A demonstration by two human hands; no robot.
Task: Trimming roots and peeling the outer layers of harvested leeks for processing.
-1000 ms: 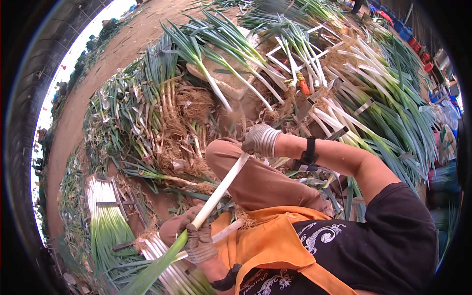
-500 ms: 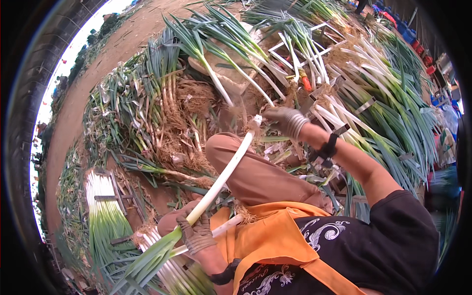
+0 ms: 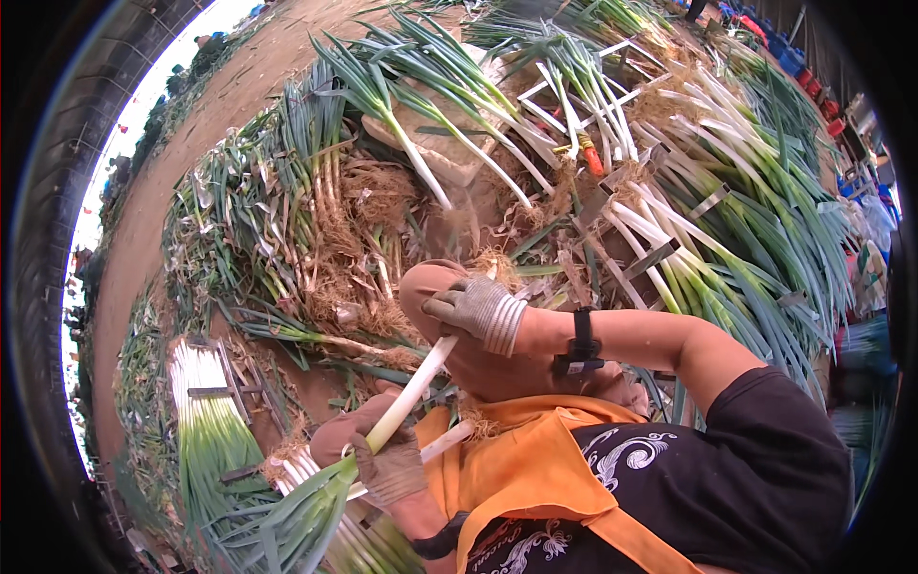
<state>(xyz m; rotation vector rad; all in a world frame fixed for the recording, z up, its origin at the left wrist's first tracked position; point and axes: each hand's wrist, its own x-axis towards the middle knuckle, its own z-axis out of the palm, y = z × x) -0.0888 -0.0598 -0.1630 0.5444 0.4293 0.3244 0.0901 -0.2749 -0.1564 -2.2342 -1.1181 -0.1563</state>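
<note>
A long green onion (image 3: pixel 411 395) runs slantwise across my lap, with its white shaft toward my raised knee and its green leaves (image 3: pixel 296 517) at the lower left. My gloved left hand (image 3: pixel 390 469) is closed round it where white turns to green. Higher up, my gloved right hand (image 3: pixel 483 316) wraps the white shaft; the fingers partly hide it, and a pale root end shows just beyond. A second green onion (image 3: pixel 443 442) with brown roots lies under my left hand against the orange apron (image 3: pixel 535 469); whether that hand also grips it, I cannot tell.
Sorted green onions (image 3: pixel 206 383) lie in a metal rack at left, with another white bundle (image 3: pixel 296 471) nearer. Untrimmed ones with dry roots (image 3: pixel 320 201) are heaped ahead. Large piles (image 3: pixel 736 201) fill the right, near metal brackets and an orange-handled tool (image 3: pixel 593 158).
My right hand has moved from the root end toward me, onto the white shaft, and closed round it. The left hand keeps its hold with little movement.
</note>
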